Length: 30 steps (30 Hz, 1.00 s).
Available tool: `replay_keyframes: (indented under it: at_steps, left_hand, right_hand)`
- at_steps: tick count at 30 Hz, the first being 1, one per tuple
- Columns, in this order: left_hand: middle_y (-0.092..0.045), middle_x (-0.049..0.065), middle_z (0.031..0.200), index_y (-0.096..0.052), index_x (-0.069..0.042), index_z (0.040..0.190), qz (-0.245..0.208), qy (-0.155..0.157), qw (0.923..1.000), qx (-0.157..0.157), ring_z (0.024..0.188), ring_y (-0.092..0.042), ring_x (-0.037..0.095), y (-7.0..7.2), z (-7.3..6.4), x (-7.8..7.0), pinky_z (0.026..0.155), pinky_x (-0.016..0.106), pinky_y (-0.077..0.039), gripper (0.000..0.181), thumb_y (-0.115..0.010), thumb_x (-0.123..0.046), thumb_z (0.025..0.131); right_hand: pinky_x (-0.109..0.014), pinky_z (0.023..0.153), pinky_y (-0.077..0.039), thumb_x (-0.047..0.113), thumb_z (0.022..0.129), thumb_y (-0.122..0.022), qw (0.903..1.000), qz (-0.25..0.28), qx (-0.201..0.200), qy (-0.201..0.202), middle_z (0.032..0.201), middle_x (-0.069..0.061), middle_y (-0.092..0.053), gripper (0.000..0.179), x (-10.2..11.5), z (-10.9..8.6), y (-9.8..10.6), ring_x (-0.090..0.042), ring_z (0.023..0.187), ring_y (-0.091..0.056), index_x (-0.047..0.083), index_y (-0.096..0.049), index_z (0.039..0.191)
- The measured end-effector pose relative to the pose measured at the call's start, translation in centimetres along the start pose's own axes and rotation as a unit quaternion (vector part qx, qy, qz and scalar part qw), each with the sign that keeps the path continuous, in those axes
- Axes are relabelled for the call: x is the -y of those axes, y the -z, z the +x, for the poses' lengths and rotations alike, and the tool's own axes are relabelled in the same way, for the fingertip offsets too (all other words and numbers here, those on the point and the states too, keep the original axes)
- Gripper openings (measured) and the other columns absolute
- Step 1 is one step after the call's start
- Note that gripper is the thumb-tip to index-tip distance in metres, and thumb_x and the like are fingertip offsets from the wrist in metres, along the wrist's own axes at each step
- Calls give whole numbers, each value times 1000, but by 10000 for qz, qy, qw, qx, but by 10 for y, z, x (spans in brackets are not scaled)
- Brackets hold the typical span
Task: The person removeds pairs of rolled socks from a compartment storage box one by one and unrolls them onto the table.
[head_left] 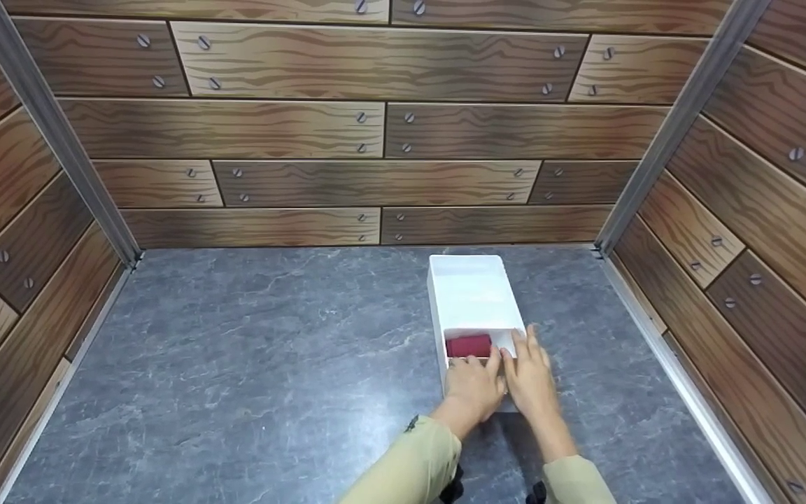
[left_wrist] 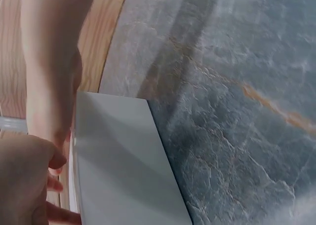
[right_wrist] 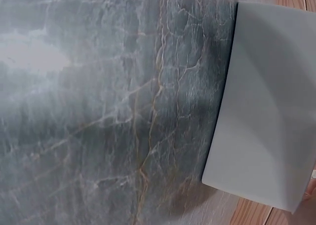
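Note:
A long white box [head_left: 474, 290] with compartments stands on the grey floor, its near end below both hands. Inside one compartment lies a dark red cylinder [head_left: 469, 346] on its side. My left hand [head_left: 474, 387] reaches over the box's near part, bent fingertips close to the cylinder; whether they grip anything is hidden. Beside it, my right hand [head_left: 530, 378] reaches along the right wall with fingers extended, fingertips at the compartment's right side. In the left wrist view, the left hand [left_wrist: 24, 180] is above the box's plain near wall [left_wrist: 123, 156]. The right wrist view shows that wall [right_wrist: 266, 106] too.
Wood-patterned panels [head_left: 382, 129] with printed screws form the back and side walls. Grey metal strips [head_left: 672, 126] run along the corners. Marbled grey floor [head_left: 249, 364] extends left of the box, with a narrower strip on its right.

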<state>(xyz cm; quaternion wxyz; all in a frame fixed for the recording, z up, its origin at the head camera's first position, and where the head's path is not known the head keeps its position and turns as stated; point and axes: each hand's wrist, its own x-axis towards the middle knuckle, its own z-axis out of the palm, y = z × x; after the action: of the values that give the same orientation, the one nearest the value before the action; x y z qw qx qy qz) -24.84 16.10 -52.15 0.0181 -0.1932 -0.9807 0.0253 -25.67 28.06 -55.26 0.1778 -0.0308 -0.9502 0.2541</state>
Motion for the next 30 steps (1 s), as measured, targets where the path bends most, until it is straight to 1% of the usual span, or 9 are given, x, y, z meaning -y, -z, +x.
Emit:
replay_keyframes:
  at_steps: [3,5,9,12,14,17,22,27,30]
  left_hand:
    - [-60,12,108,-31,-19,139,-339,-47,9994,12,90,-59,27,1,2,4,75,36,-48,55,-35,-47,92]
    - [-60,13,107,-34,-15,137,-752,-88,9971,0,89,-59,26,1,3,7,75,35,-47,55,-40,-44,91]
    - [-61,13,102,-39,-12,128,-1588,-178,9872,-9,88,-60,27,1,4,14,77,35,-47,48,-53,-32,86]
    - [-60,12,92,-44,-11,116,-1932,-317,9805,-186,82,-61,26,-1,4,19,72,34,-49,40,-62,-20,81]
    - [-59,10,86,-46,-11,108,-1929,-425,9797,-339,78,-61,24,-1,3,21,68,32,-50,33,-63,-13,80]
    - [-59,8,79,-48,-10,99,-1638,-513,9830,-657,71,-61,21,-1,1,20,62,30,-50,21,-59,-8,82]
    - [-59,7,71,-49,-8,98,-958,-234,9889,-1112,60,-60,18,1,-3,14,51,27,-49,15,-54,-9,84]
    - [-63,3,68,-48,-7,110,-683,89,9925,-1006,59,-61,15,4,-3,11,52,26,-49,27,-54,-12,84]
    - [-64,1,68,-48,-6,111,-546,185,9944,-884,59,-61,14,4,-1,10,51,25,-49,29,-54,-14,84]
  right_hand:
    - [-57,96,-31,29,94,-46,10000,-17,-6,46,144,-23,-24,49,1,0,-1,-42,123,-33,2,-41,135]
    - [-57,95,-32,28,94,-47,10000,-19,-25,50,144,-23,-25,48,2,0,-2,-42,122,-33,2,-42,134]
    - [-56,95,-33,28,93,-48,10000,-17,-32,58,144,-23,-26,47,3,0,-3,-41,122,-34,2,-44,133]
    - [-56,95,-33,28,93,-48,9999,-3,-79,96,143,-23,-27,47,3,1,-3,-42,121,-35,2,-45,132]
    - [-56,96,-32,27,93,-48,9999,-12,-88,116,143,-24,-27,47,2,1,-3,-43,121,-34,1,-45,131]
    - [-56,96,-31,26,93,-49,9998,-71,-134,116,142,-24,-28,47,-1,0,-3,-44,120,-35,0,-44,131]
    - [-56,97,-30,27,93,-47,9997,-185,-107,113,143,-24,-28,48,-3,0,-3,-45,120,-35,0,-43,133]
    - [-56,97,-30,29,94,-46,9999,-164,-3,45,144,-23,-26,48,-2,0,-2,-44,122,-34,2,-42,134]
    - [-56,97,-31,29,94,-46,9999,-147,-2,32,144,-22,-26,48,-2,-1,-2,-43,122,-33,2,-42,134]
